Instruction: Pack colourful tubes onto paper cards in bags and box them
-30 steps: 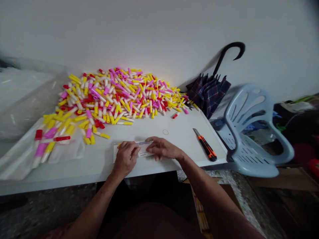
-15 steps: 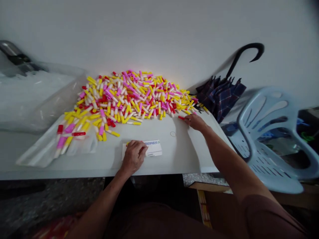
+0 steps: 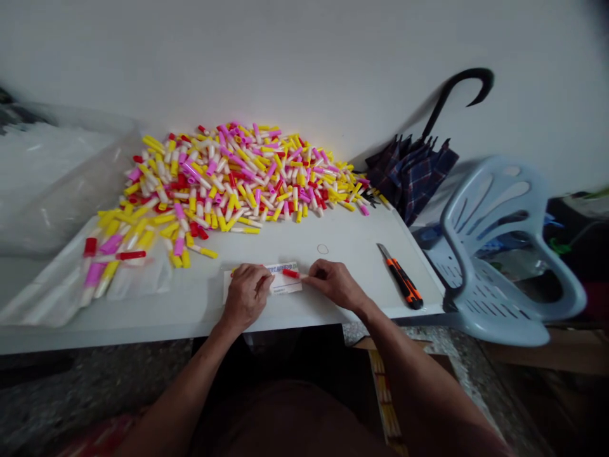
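Observation:
Between the fingertips of my right hand (image 3: 333, 283) is a red-capped tube (image 3: 291, 273), its red end over a white printed box (image 3: 287, 287). My left hand (image 3: 248, 293) rests on the left part of that box with its fingers bent together; a bit of yellow and red shows by the fingertips, but what they hold is hidden. Behind both hands lies a big pile of small tubes (image 3: 238, 171) with yellow, pink and red caps. A thin rubber band (image 3: 323, 249) lies on the white table (image 3: 266, 247).
An orange and black cutter (image 3: 402, 279) lies at the table's right. Behind it a plaid umbrella (image 3: 413, 171) leans on the wall, beside a light blue chair (image 3: 495, 254). Clear plastic bags (image 3: 57, 190) stand at left, with tubes on a flat bag.
My right hand has come back from the pile's right edge to the box, bringing the red-capped tube. The cutter, hidden before, now shows. The view has shifted slightly.

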A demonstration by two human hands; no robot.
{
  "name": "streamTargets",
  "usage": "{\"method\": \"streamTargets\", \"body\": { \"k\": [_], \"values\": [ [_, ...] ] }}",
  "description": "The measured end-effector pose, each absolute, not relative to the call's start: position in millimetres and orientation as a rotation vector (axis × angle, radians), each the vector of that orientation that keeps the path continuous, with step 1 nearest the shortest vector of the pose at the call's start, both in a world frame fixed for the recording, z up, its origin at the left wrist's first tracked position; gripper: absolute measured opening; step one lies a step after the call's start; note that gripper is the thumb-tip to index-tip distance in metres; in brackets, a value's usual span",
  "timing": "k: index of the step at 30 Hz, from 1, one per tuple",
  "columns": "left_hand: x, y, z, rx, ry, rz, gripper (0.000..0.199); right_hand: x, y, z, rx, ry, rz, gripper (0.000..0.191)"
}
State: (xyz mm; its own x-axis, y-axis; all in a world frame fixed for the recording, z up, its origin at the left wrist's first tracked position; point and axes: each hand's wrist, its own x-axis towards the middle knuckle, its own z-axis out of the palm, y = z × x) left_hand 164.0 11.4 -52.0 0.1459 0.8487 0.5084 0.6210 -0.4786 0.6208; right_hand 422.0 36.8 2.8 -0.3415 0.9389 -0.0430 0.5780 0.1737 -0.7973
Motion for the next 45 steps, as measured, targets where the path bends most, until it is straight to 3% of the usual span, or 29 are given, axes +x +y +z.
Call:
{"method": "streamTargets", "body": {
  "k": [5,12,19,24,29,36,45],
  "values": [
    [164,10,-50,2.166,1.408,1.256,0.012,401,37,-7,-1.344,-1.95,1.173,0.005],
    [164,11,-50,2.18,1.415,1.256,0.018,397,46,-13,-1.198,-2.012,1.342,0.007],
    [163,11,-52,2.163,1.435,1.272,0.016,387,47,-19,-0.986,-1.884,1.659,0.019],
    [163,10,-51,2.179,1.457,1.245,0.016,395,43,-13,-0.953,-1.736,1.93,0.054],
    [164,9,-44,2.289,1.518,1.082,0.014,391,37,-16,-1.006,-1.728,1.833,0.07],
    [160,19,-37,2.295,1.44,0.917,0.019,381,29,-20,-1.097,-1.762,1.658,0.071],
    [162,10,-46,2.291,1.487,1.091,0.017,386,31,-9,-0.924,-1.732,2.028,0.079]
  ]
}}
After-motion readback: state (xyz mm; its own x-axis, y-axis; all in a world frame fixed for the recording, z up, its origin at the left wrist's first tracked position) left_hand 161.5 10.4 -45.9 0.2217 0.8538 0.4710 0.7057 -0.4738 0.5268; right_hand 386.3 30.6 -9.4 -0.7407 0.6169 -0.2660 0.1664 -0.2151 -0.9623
